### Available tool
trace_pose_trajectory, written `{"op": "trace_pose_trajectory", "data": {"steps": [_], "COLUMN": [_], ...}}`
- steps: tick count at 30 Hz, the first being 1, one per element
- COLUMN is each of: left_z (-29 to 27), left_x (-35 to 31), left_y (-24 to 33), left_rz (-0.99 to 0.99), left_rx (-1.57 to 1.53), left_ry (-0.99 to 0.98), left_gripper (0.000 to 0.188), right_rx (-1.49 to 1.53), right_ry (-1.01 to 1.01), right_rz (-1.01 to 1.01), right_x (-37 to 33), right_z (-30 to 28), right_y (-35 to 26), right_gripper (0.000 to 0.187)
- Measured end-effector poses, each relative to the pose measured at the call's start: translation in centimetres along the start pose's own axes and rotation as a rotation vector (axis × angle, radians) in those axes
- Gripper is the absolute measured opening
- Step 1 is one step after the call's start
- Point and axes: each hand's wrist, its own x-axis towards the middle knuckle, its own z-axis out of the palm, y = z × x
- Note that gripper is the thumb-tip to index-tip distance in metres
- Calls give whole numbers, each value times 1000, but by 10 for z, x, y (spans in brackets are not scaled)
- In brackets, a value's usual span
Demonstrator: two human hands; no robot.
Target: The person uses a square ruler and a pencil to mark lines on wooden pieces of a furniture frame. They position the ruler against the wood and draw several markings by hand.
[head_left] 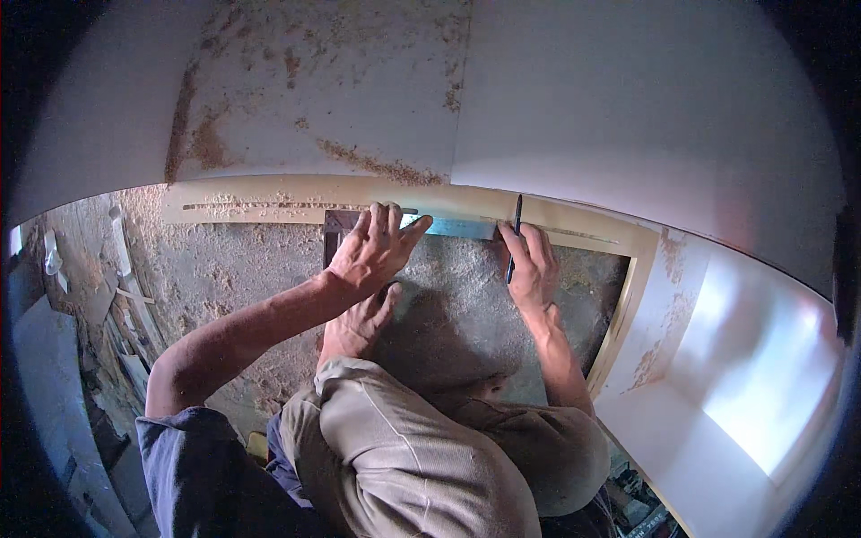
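Across the pale wooden edge strip (pixel 296 190) lies a try square, its shiny metal blade (pixel 462 228) running along the strip and its dark stock (pixel 334 238) at the left end. My left hand (pixel 369 254) grips the square near the stock, fingers bent over it and pressing it to the wood. In my right hand (pixel 533 273) is a dark pencil-like marker (pixel 517 235), held upright between thumb and fingers beside the blade's right end. Fine detail of its tip is hidden. A long narrow slot (pixel 269 206) runs in the strip, dusted with shavings.
White panels (pixel 628 99) rise beyond the strip, the left one strewn with sawdust (pixel 377 164). A white box-like compartment (pixel 700 430) stands at right. Wood offcuts (pixel 126 305) lie at left on the dusty floor (pixel 224 305). My bare foot (pixel 354 327) rests below my left hand.
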Motion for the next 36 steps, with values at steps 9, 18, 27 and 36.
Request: {"op": "trace_pose_trajectory", "data": {"steps": [9,18,27,36], "left_z": [-20,-21,-27,-13], "left_x": [4,12,14,10], "left_y": [31,56,55,59], "left_rz": [-75,-256,-301,-294], "left_rx": [208,42,-69,52], "left_ry": [-91,-275,-337,-224], "left_gripper": [76,80,77,73], "right_rx": [4,143,1189,1032], "right_ry": [-9,-36,-318,-391], "right_rz": [-12,56,463,399], "right_x": [3,18,67,85], "right_z": [1,-21,-16,7], "right_y": [-1,-18,-44,-61], "right_gripper": [37,32,28,20]}}
